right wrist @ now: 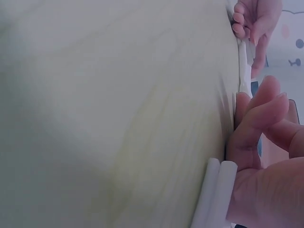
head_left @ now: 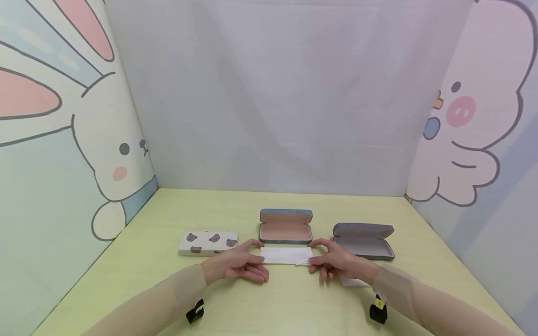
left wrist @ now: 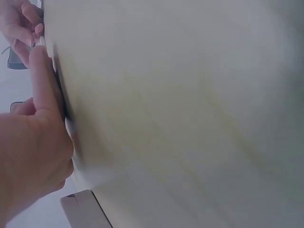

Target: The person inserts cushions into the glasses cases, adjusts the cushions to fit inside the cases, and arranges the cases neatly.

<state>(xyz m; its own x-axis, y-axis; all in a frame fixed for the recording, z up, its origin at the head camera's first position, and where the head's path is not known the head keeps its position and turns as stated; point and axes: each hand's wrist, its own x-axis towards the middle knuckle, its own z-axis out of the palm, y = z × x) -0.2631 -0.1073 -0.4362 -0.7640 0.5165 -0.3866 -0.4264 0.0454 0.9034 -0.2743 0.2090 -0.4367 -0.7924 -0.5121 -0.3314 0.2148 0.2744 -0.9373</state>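
Observation:
A folded white cloth [head_left: 286, 255] lies flat on the table, its long side running between my two hands. My left hand [head_left: 241, 265] holds the left end, with thumb and index finger at the near and far corners. At the right end, my right hand [head_left: 336, 261] grips in the same way. Just behind the cloth stands an open glasses case [head_left: 286, 232] with a pink lining. The wrist views show the hands low over the tabletop, and the cloth [right wrist: 244, 66] appears edge-on in the right one.
Left of the hands lies a closed white glasses case [head_left: 208, 243] with a bear print. An open grey case [head_left: 363, 246] stands behind the right wrist. Another white folded piece [head_left: 354, 282] lies partly hidden under the right forearm. Printed fabric walls surround the table [head_left: 286, 303].

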